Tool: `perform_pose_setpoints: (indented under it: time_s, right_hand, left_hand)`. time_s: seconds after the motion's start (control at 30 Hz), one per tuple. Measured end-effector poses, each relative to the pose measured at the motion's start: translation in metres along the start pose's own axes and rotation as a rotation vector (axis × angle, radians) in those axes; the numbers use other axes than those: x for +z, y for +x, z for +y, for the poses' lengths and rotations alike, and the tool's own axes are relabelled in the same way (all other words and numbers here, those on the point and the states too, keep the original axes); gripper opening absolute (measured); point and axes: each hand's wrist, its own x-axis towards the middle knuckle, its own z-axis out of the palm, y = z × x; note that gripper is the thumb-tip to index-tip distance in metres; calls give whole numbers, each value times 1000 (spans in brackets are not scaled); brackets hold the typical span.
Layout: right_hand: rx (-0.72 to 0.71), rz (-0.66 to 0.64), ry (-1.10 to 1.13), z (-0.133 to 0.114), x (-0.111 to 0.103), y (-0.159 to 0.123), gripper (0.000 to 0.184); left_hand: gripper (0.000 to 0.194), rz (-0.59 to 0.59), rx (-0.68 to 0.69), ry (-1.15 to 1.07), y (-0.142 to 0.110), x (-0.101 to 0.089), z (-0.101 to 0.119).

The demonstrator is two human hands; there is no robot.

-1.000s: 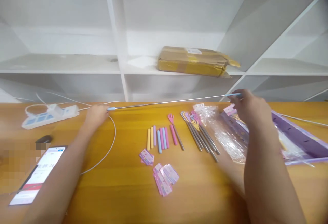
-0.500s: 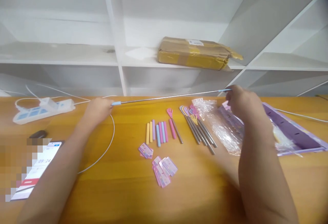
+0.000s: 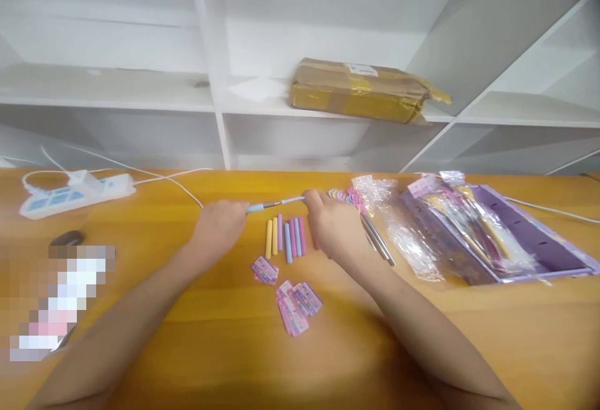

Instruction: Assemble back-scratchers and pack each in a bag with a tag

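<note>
A telescopic back scratcher [image 3: 270,204] with light blue ends and a short metal section spans my two hands above the table. My left hand [image 3: 219,227] is closed around its blue handle end. At the other end my right hand [image 3: 332,221] pinches the blue head, mostly hidden by the fingers. Below lie yellow, purple, blue and pink handle sleeves [image 3: 288,242] in a row. Several metal scratcher rods [image 3: 380,241] with coloured claw heads [image 3: 347,196] lie right of my right hand, partly covered by it. Small printed cards [image 3: 293,313] rest nearer to me.
Clear plastic wrapping [image 3: 407,241] lies beside a purple box [image 3: 557,241] holding bagged scratchers [image 3: 487,229]. At left are a white power strip [image 3: 77,194], a dark mouse-like object [image 3: 67,238] and a blurred-out phone. A taped carton [image 3: 360,90] sits on the white shelf behind.
The back scratcher was stretched long and is now collapsed short. My right hand has moved far left and slightly down, my left hand somewhat right and down, bringing them close together.
</note>
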Motion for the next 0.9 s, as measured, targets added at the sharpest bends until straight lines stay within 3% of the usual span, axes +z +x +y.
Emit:
perform_pose_setpoints:
  time_s: [0.2, 0.33, 0.47, 0.67, 0.9]
  right_hand:
    - [-5, -41, -15, 4, -11, -3, 23]
    - [-110, -41, 101, 16, -15, -4, 20]
    - [-221, 57, 196, 27, -15, -5, 34]
    - [-434, 233, 222, 22, -4, -2, 32]
    - [-387, 402, 185, 34, 12, 8, 34]
  left_hand:
    - [32, 1, 10, 22, -4, -9, -3]
    - [33, -10, 76, 38, -5, -10, -6]
    - [32, -51, 100, 40, -8, -12, -5]
    - [35, -67, 95, 57, -11, -15, -4]
    - [35, -60, 66, 68, -1, -19, -13]
